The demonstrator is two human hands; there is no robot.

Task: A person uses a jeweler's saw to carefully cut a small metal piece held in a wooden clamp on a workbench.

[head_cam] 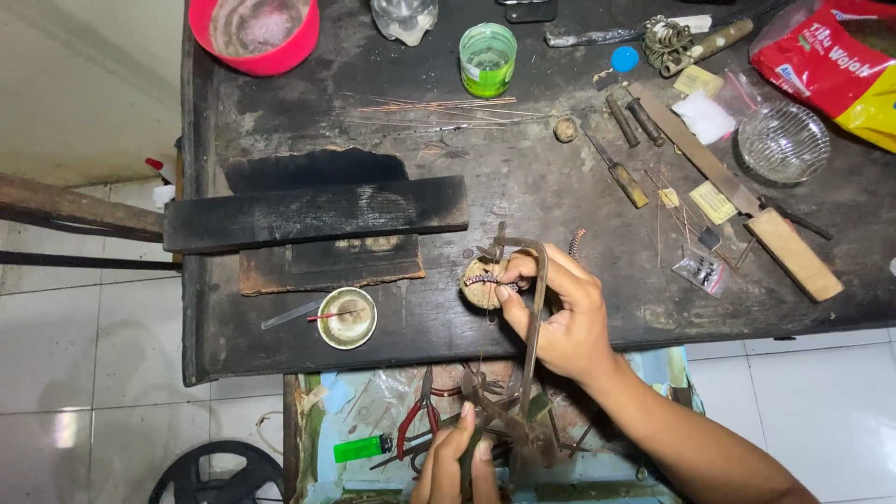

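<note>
My right hand (560, 322) pins a small coiled wire piece (485, 279) on the round block (481, 285) at the dark surface (523, 187) edge, just up-left of my grip, its length running left-right, while my left hand (457, 462) closes on a tool handle half hidden below.

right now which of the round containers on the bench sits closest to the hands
The small metal dish at the bench's front edge, with a thin red-tipped stick lying in it. The pink bowl, green jar and glass bowl all sit along the far side.
</note>
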